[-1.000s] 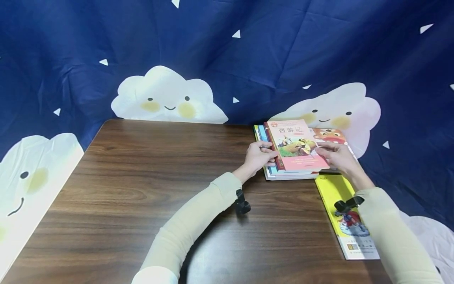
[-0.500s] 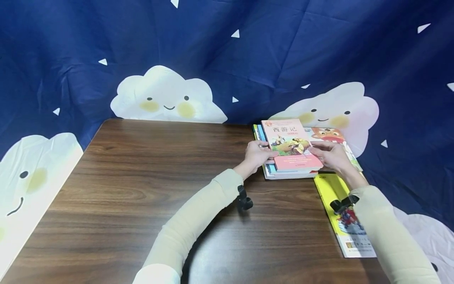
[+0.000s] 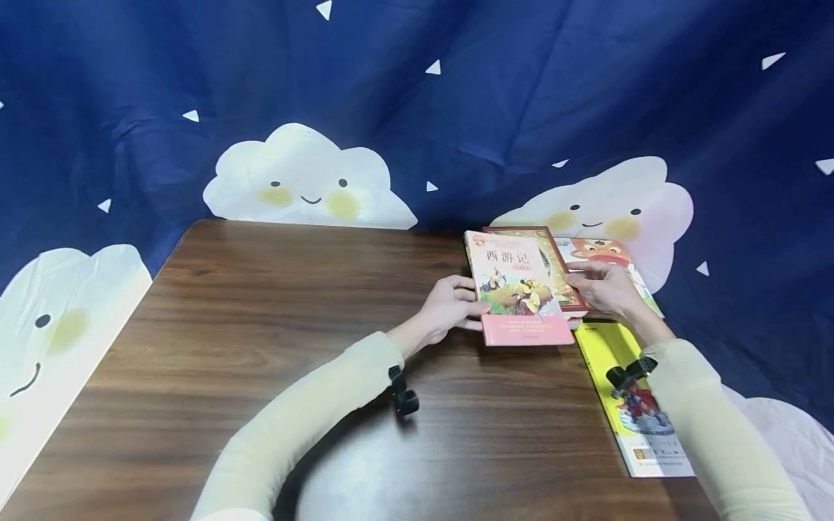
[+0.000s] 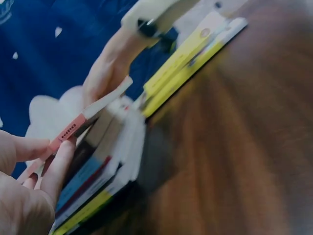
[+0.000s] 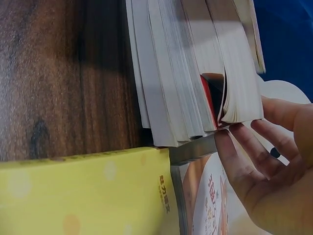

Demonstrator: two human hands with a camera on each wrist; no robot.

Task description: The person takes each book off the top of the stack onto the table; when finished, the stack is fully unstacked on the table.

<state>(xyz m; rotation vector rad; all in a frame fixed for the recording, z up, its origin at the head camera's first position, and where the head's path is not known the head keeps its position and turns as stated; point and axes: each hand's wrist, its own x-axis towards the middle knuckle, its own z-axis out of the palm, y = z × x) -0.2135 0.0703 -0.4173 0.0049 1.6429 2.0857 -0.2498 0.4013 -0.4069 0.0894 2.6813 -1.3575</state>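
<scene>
My left hand (image 3: 456, 307) grips the left edge of a pink picture book (image 3: 517, 289) and holds it tilted just above the book stack (image 3: 563, 253). In the left wrist view its fingers (image 4: 58, 166) curl round the pink book's spine (image 4: 68, 132). My right hand (image 3: 602, 286) lies at the stack's right side. Its fingers (image 5: 244, 156) are nearly straight and touch the page edges (image 5: 195, 73) of the stacked books. A book with a dark red border shows on top of the stack.
A yellow book (image 3: 625, 391) lies flat near the right edge of the brown wooden table (image 3: 293, 325), under my right forearm. An orange cartoon book (image 3: 602, 250) pokes out from under the stack. A dark blue cloth with clouds (image 3: 306, 181) hangs behind.
The pink book has slid left and toward me off the stack, carried by my left hand. The red-bordered book beneath is uncovered. My right hand has stayed at the stack.
</scene>
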